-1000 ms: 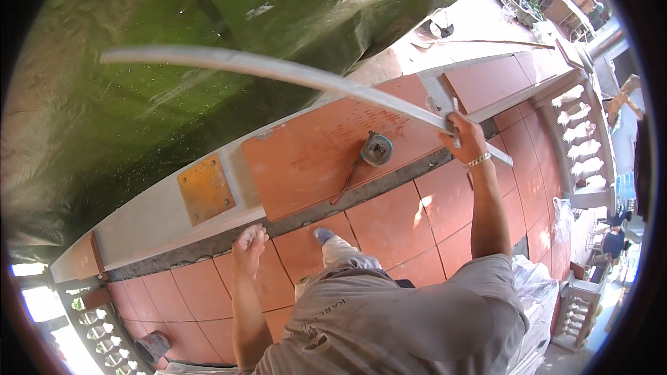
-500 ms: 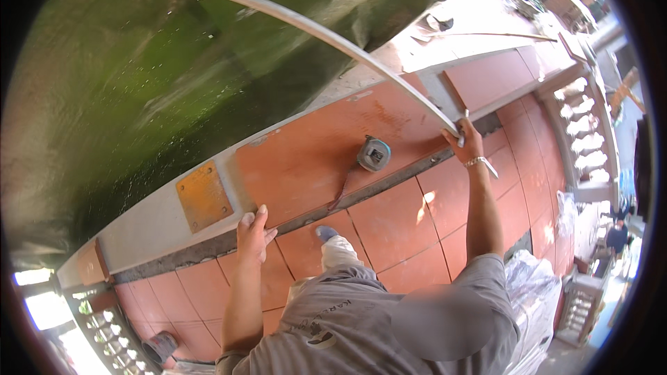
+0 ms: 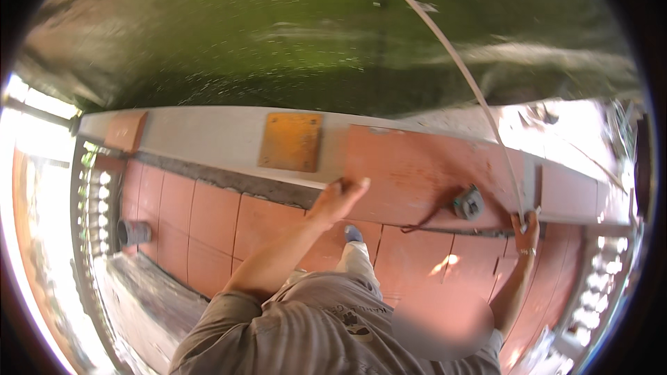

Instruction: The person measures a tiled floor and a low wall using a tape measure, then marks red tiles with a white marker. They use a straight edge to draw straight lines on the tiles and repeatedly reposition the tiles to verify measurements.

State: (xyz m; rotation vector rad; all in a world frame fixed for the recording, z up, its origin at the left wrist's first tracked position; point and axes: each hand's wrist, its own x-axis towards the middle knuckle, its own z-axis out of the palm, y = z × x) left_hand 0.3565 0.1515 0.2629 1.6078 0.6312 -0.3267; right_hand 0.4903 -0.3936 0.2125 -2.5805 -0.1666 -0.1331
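Note:
A long, thin pale strip (image 3: 455,55) arcs down from the top of the view. Its near end is in my right hand (image 3: 527,233), closed round it at the front edge of a large reddish tile (image 3: 410,167). A small light-coloured tip shows beside those fingers; I cannot make out what it belongs to. My left hand (image 3: 338,203) holds nothing, with thumb and fingers apart, slightly blurred, at the tile's left end. On the tile rests a grey tape measure (image 3: 470,203) with a dark strap.
The tile lies on a pale ledge (image 3: 208,132). A rusty orange plate (image 3: 292,142) sits left of it, and a smaller tile (image 3: 125,130) farther left. Green sheeting (image 3: 278,42) rises behind. Balusters (image 3: 599,285) flank the tiled floor (image 3: 208,222), where a grey cup-shaped container (image 3: 134,232) stands.
The view has turned, shifting the ledge and tape measure rightward in the picture. My left hand has swung right to the tile's left end. The strip is still in my right hand and looks steeper.

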